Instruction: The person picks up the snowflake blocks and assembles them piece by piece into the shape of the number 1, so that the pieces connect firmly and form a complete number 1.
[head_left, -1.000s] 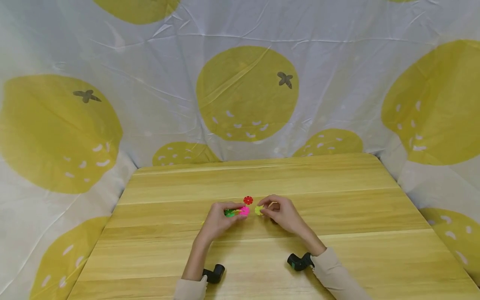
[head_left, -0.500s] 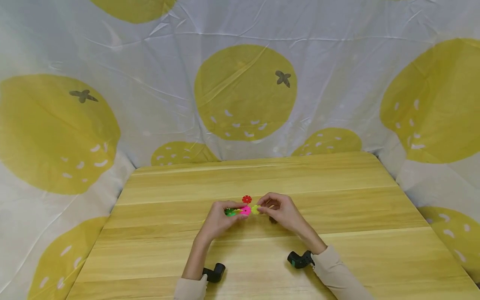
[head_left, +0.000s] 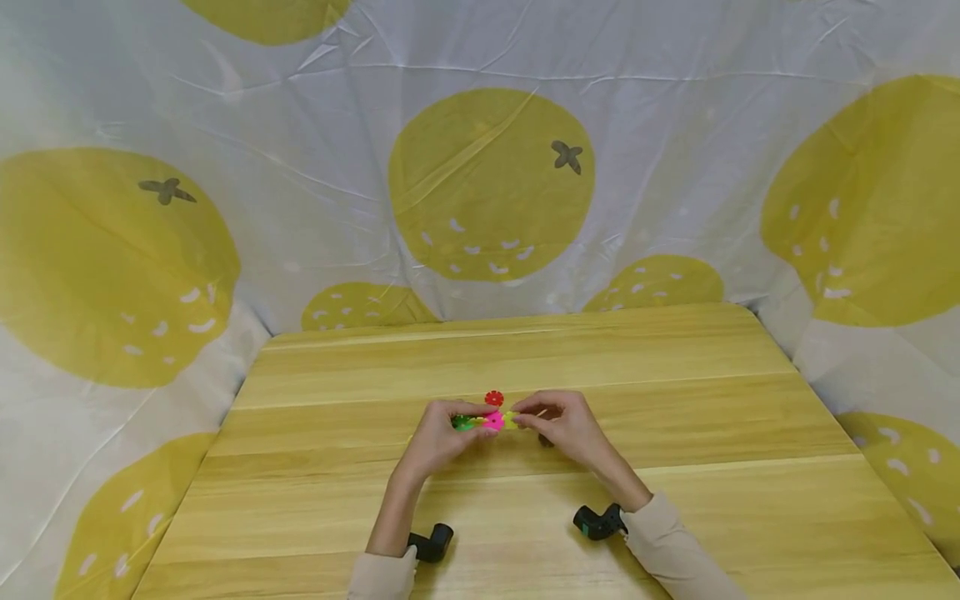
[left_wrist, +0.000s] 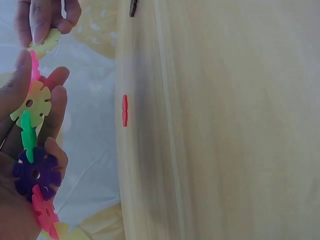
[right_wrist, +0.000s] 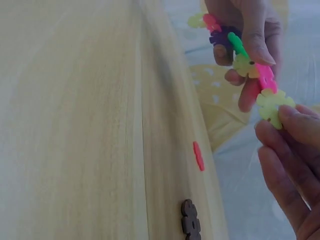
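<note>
A chain of notched plastic snowflake discs lies along my left hand (head_left: 435, 442), whose thumb and fingers pinch the pink disc (right_wrist: 266, 78) at its end. Behind that, the left wrist view shows a yellow disc (left_wrist: 37, 104), a green disc (left_wrist: 28, 135), a purple disc (left_wrist: 36, 175), a red-pink disc (left_wrist: 45, 211) and another yellow disc (left_wrist: 69, 231). My right hand (head_left: 567, 423) pinches a pale yellow disc (right_wrist: 272, 107) between thumb and fingers. Its edge meets the pink disc; how deep the notches sit cannot be told.
On the wooden table (head_left: 637, 358), a red disc (head_left: 493, 398) lies just beyond the hands. Brown discs (right_wrist: 190, 220) lie near my right hand, partly hidden beneath it in the head view. A lemon-print cloth (head_left: 315, 167) hangs behind the table. Black devices (head_left: 598, 522) are on both wrists.
My right hand has moved left, bringing the yellow disc from a gap apart to contact with the pink disc. The left hand has stayed nearly still.
</note>
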